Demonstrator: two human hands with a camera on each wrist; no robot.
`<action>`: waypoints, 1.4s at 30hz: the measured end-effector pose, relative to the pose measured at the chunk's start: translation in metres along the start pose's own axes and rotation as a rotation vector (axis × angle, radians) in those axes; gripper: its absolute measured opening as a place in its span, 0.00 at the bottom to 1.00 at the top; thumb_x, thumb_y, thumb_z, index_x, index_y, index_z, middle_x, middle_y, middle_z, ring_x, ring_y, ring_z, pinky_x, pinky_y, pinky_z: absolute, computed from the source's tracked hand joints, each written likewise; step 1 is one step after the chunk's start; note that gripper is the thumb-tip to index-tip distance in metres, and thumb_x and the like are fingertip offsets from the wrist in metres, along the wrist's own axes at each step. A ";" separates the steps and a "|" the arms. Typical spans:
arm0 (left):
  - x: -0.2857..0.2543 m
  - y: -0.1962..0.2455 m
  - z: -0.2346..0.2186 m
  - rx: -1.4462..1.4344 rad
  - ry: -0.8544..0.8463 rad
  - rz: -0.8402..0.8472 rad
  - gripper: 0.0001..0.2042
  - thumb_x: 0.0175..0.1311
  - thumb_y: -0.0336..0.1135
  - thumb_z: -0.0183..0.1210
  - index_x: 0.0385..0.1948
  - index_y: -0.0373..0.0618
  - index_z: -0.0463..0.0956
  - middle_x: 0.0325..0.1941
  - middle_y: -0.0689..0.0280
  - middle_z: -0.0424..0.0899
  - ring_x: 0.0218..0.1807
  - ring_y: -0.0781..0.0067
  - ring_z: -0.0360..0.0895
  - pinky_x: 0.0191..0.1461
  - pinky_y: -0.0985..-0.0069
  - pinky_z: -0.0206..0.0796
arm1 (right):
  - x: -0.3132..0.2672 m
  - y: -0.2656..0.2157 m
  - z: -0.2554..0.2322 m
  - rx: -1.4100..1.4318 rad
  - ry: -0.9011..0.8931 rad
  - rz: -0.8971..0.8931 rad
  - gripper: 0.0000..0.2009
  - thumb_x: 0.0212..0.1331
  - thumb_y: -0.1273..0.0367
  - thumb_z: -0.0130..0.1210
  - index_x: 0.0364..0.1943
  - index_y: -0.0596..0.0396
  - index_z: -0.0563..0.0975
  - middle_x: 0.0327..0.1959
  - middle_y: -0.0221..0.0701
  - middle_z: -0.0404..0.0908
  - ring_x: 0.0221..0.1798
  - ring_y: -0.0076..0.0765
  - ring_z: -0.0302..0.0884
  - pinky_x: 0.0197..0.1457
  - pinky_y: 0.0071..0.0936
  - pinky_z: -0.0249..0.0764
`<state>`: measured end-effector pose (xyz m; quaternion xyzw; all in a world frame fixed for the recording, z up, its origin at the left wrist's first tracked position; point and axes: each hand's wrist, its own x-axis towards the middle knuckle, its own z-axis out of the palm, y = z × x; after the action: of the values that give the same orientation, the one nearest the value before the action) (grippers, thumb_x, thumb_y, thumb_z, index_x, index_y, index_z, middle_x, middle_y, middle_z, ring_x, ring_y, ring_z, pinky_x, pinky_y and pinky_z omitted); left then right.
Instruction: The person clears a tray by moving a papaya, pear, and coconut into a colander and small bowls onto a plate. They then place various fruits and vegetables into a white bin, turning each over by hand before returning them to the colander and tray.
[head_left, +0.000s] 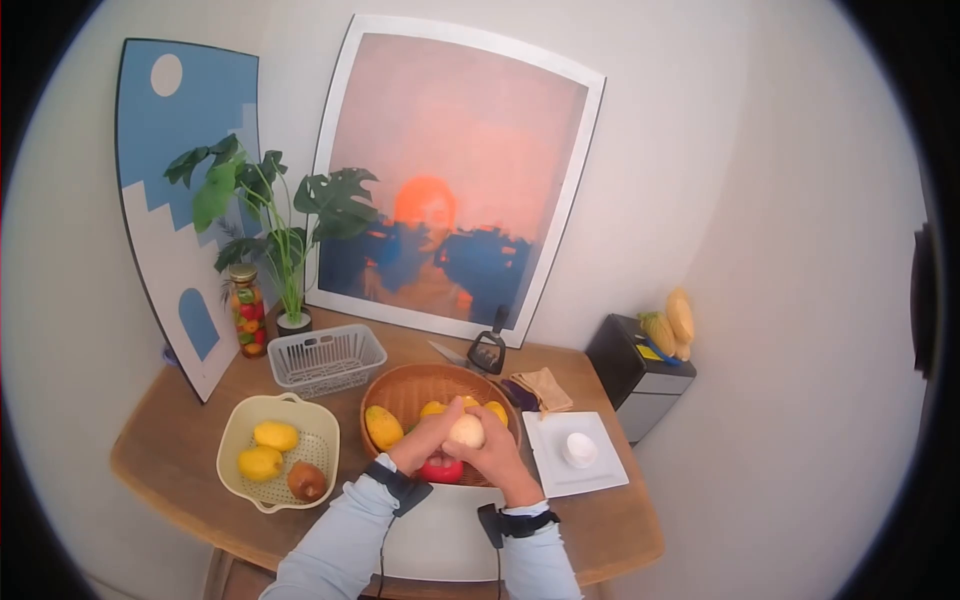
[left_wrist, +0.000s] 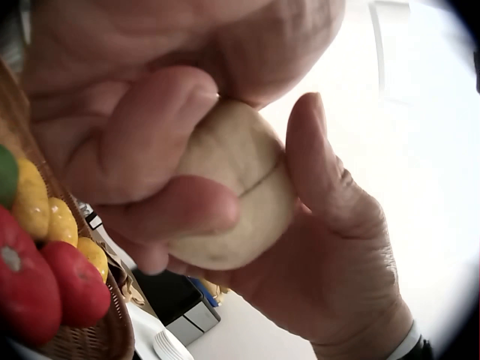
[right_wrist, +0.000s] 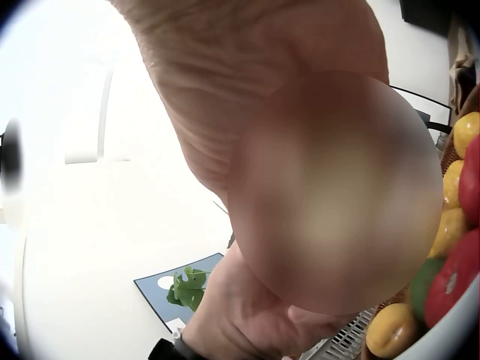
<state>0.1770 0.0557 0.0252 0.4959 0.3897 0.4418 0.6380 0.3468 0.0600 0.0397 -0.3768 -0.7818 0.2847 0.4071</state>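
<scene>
Both hands hold a pale, round, potato-like vegetable (head_left: 466, 431) above the front of a woven basket (head_left: 372, 392). My left hand (head_left: 425, 441) curls its fingers over one side of it, while my right hand (head_left: 496, 464) grips it from the other side. A thin dark line runs across its pale surface in the left wrist view, between the fingers and the opposite thumb. The right wrist view has a round blurred patch over the grip. Yellow fruits (head_left: 383, 428) and red tomatoes (left_wrist: 73, 283) lie in the basket below the hands.
A cream colander (head_left: 232, 432) with two yellow fruits and an onion (head_left: 306, 481) stands left. Behind are a grey basket (head_left: 283, 372), a jar (head_left: 248, 315) and a knife (head_left: 449, 353). A white plate (head_left: 601, 481) bearing a small white bowl (head_left: 579, 450) lies right; a white board (head_left: 430, 555) lies in front.
</scene>
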 end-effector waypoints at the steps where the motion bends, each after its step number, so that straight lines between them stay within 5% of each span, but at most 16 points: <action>1: -0.004 -0.001 -0.001 0.060 -0.051 -0.040 0.29 0.71 0.67 0.41 0.38 0.50 0.77 0.22 0.71 0.76 0.17 0.83 0.71 0.18 0.86 0.59 | -0.005 -0.014 -0.008 0.050 -0.099 0.052 0.35 0.48 0.55 0.72 0.56 0.64 0.72 0.52 0.47 0.79 0.56 0.44 0.78 0.59 0.34 0.72; 3: -0.010 -0.004 -0.003 0.171 -0.157 -0.125 0.28 0.72 0.66 0.42 0.41 0.50 0.77 0.22 0.70 0.77 0.14 0.81 0.71 0.16 0.84 0.59 | -0.018 -0.014 -0.017 0.035 -0.296 0.143 0.35 0.48 0.56 0.72 0.57 0.63 0.72 0.51 0.46 0.80 0.55 0.42 0.79 0.58 0.33 0.73; 7: -0.049 0.014 0.007 0.848 -0.331 -0.162 0.29 0.71 0.61 0.48 0.43 0.37 0.76 0.24 0.61 0.78 0.21 0.70 0.79 0.22 0.76 0.69 | -0.048 -0.030 -0.022 -0.056 -0.628 0.237 0.33 0.49 0.54 0.70 0.56 0.59 0.74 0.46 0.41 0.83 0.50 0.44 0.81 0.55 0.33 0.74; 12: -0.064 0.011 0.009 1.012 -0.395 -0.159 0.27 0.69 0.58 0.53 0.45 0.37 0.77 0.29 0.56 0.82 0.24 0.65 0.81 0.29 0.69 0.72 | -0.074 0.008 0.004 -0.346 -0.983 0.227 0.27 0.52 0.52 0.65 0.49 0.59 0.78 0.42 0.47 0.83 0.48 0.52 0.81 0.53 0.40 0.75; 15: -0.061 0.004 0.010 1.079 -0.399 -0.169 0.25 0.69 0.55 0.54 0.46 0.36 0.76 0.29 0.55 0.82 0.25 0.64 0.81 0.32 0.66 0.72 | -0.074 -0.003 0.016 -0.500 -0.984 0.207 0.25 0.55 0.53 0.62 0.49 0.59 0.78 0.44 0.51 0.82 0.49 0.55 0.80 0.55 0.43 0.74; 19: -0.061 -0.011 0.003 1.118 -0.420 -0.112 0.23 0.69 0.51 0.55 0.49 0.36 0.76 0.35 0.51 0.83 0.34 0.56 0.83 0.42 0.63 0.73 | -0.073 0.022 0.025 -0.317 -0.886 0.083 0.18 0.62 0.61 0.55 0.47 0.63 0.76 0.44 0.50 0.83 0.49 0.56 0.80 0.53 0.45 0.75; 21: -0.066 -0.025 -0.006 1.104 -0.371 0.032 0.22 0.69 0.48 0.55 0.51 0.36 0.76 0.39 0.48 0.84 0.42 0.52 0.83 0.48 0.62 0.72 | -0.074 0.041 0.024 -0.490 -0.792 0.004 0.17 0.63 0.61 0.55 0.46 0.61 0.76 0.42 0.49 0.83 0.48 0.53 0.81 0.53 0.45 0.75; 24: -0.069 -0.020 -0.007 1.163 -0.434 -0.083 0.21 0.69 0.46 0.56 0.53 0.36 0.75 0.45 0.46 0.83 0.51 0.48 0.80 0.55 0.60 0.69 | -0.076 0.016 0.013 -0.751 -0.769 0.033 0.20 0.57 0.58 0.62 0.46 0.59 0.76 0.41 0.48 0.81 0.47 0.50 0.81 0.53 0.45 0.75; 32: -0.063 -0.022 0.012 1.127 -0.547 -0.046 0.20 0.67 0.42 0.58 0.54 0.37 0.75 0.47 0.45 0.83 0.52 0.46 0.80 0.55 0.61 0.70 | -0.085 0.009 0.005 -0.481 -1.039 0.105 0.27 0.48 0.61 0.69 0.50 0.61 0.74 0.47 0.49 0.79 0.50 0.55 0.79 0.55 0.45 0.73; 38: -0.061 -0.024 0.020 1.248 -0.584 -0.076 0.21 0.65 0.40 0.59 0.54 0.37 0.75 0.46 0.44 0.83 0.51 0.45 0.80 0.55 0.59 0.70 | -0.067 0.009 -0.015 -0.599 -0.876 0.166 0.29 0.45 0.62 0.70 0.51 0.62 0.74 0.44 0.49 0.81 0.48 0.57 0.79 0.54 0.44 0.74; 42: -0.052 -0.028 0.033 1.280 -0.705 -0.158 0.23 0.63 0.42 0.62 0.54 0.35 0.74 0.44 0.44 0.83 0.49 0.45 0.81 0.54 0.59 0.71 | -0.090 0.010 -0.005 -0.558 -0.905 0.007 0.24 0.45 0.65 0.70 0.45 0.64 0.76 0.40 0.50 0.81 0.46 0.57 0.80 0.51 0.43 0.76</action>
<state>0.1971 -0.0070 0.0077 0.8544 0.3777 -0.1051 0.3411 0.3893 -0.0080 -0.0038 -0.3128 -0.9241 0.2014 -0.0875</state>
